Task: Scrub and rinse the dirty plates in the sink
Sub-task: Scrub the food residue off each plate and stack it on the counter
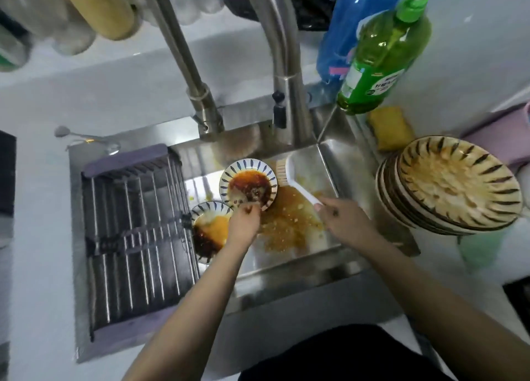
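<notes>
- Head view: the left hand pinches the near rim of a small blue-striped ceramic plate covered with red sauce, holding it tilted above the steel sink
- The right hand is closed around the handle of a white plastic dish brush; its bristles are just beside the plate's right edge
- A second blue-striped plate with orange and dark sauce lies lower, near the dark roll-up drying rack
- Orange food remains cover the sink bottom
- A stack of brown-striped dirty plates stands on the counter at the right, near a green soap bottle
</notes>
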Tool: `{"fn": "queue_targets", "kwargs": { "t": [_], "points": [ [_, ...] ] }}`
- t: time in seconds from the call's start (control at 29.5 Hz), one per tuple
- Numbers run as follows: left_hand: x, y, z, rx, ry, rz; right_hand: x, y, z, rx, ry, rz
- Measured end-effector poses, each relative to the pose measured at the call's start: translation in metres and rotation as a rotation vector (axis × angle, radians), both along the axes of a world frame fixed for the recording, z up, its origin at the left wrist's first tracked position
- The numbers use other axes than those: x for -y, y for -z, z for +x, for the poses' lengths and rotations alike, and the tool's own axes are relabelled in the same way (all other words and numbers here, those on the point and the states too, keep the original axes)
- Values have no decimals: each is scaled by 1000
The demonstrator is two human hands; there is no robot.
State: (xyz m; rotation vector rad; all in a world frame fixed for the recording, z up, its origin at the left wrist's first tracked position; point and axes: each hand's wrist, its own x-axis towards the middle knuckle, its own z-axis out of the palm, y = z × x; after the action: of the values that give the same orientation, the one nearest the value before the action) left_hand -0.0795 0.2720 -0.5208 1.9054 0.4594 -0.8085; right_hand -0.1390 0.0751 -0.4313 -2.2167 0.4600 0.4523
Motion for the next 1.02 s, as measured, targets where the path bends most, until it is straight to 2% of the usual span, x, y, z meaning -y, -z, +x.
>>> {"fn": "queue_targets", "kwargs": {
  "t": [0.1, 0.17, 0.31, 0.48, 0.58, 0.75, 0.78, 0.92, 1.02],
  "points": [
    [-18, 28, 4, -288, -385, -153, -24, 20, 13, -71, -56, -13],
    [-34, 41, 7, -446, -553, -210, -48, 42, 25, -129, -87, 6],
    [-35, 54, 3, -622, -713, -299, -65, 55, 32, -199, -67, 43],
    [-41, 89, -1, -847, -1055, -496, -84, 73, 48, -284, -119, -5],
    [-40, 105, -6, -859, -1223, -610, -88, 81, 54, -289, -143, -25],
    [-36, 121, -15, -620, -1434, -603, -89, 94, 58, -307, -128, -45],
    [-34, 124, -18, -609, -1439, -557, -88, 96, 58, -317, -130, -41],
    [-34, 138, -19, -670, -1644, -682, -83, 101, 57, -338, -131, -33],
    [-33, 142, -16, -640, -1694, -720, -81, 99, 57, -345, -114, -13]
  ]
}}
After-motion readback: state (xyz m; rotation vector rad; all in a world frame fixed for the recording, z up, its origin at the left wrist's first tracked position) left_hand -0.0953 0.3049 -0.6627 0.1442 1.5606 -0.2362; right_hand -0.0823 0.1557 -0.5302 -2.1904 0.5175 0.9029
